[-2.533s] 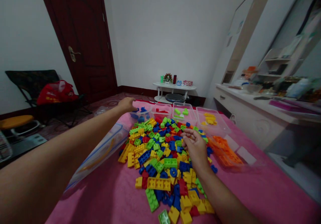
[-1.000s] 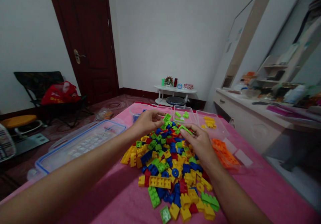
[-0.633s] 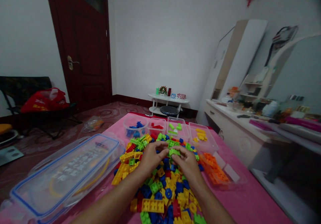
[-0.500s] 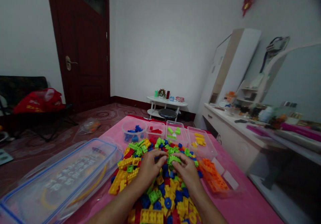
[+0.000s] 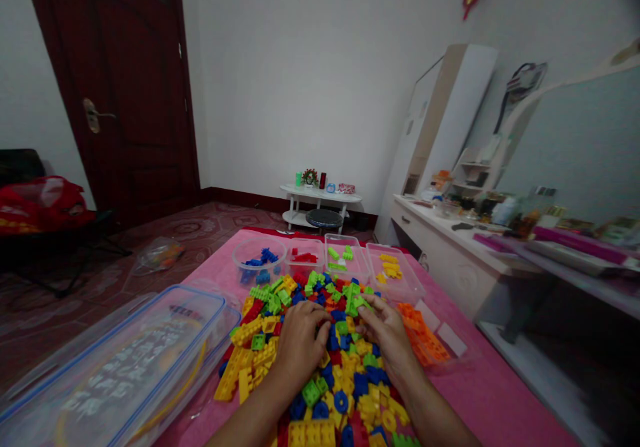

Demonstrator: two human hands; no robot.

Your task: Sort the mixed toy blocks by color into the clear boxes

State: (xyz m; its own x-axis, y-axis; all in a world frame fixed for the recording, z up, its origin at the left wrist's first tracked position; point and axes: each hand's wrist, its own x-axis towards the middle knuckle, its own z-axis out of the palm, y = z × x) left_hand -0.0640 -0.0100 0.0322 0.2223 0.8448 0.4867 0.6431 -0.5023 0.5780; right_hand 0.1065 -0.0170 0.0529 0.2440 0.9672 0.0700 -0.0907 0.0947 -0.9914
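From here I can read no text, as the pale marks on the lid [image 5: 131, 360] and the yellow ones on the bag [image 5: 43, 201] are too blurred.

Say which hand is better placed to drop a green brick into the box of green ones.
Likely the right hand: it grips a green brick and is nearer the box. The left hand curls over the pile, any grasp hidden.
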